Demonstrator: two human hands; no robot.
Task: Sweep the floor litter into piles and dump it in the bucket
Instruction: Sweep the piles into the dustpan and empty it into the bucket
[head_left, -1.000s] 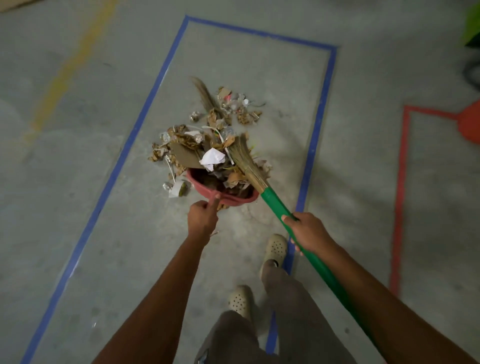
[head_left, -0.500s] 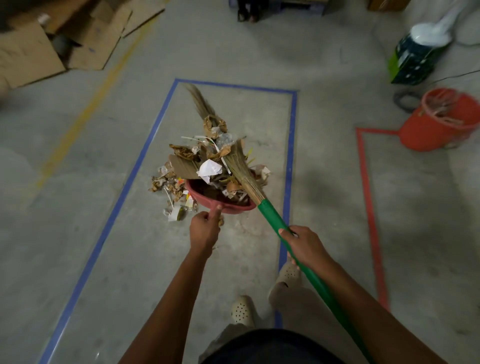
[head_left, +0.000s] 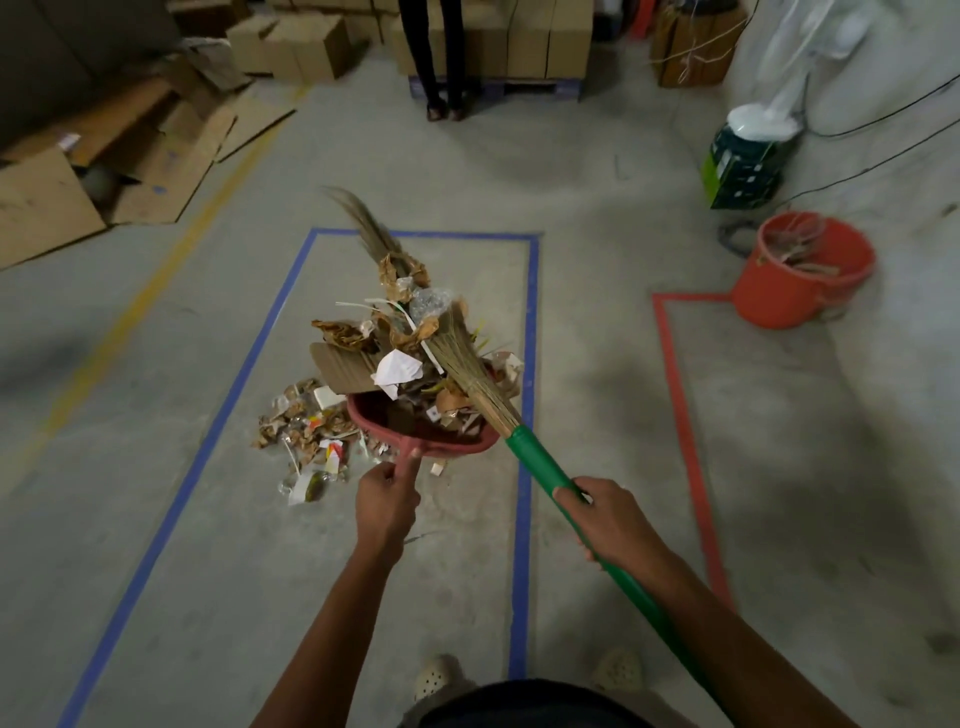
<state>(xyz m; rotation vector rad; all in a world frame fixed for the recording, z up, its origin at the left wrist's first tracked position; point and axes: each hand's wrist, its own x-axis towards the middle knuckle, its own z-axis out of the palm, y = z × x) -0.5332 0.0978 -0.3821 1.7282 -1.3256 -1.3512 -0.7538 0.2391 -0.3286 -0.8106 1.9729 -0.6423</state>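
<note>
Standing well apart at the right, the orange plastic bucket (head_left: 779, 296) holds scraps beside a red tape line (head_left: 680, 415). The left hand (head_left: 387, 501) grips the red dustpan (head_left: 415, 434) by its handle. The right hand (head_left: 608, 514) wraps around the green-handled broom (head_left: 540, 462), whose straw bristles pin crumpled paper and cardboard litter (head_left: 395, 338) on the heaped pan. A loose pile (head_left: 304, 426) lies on the concrete inside the blue tape (head_left: 529, 312), and flattened cardboard boxes (head_left: 47, 208) lie far left.
</note>
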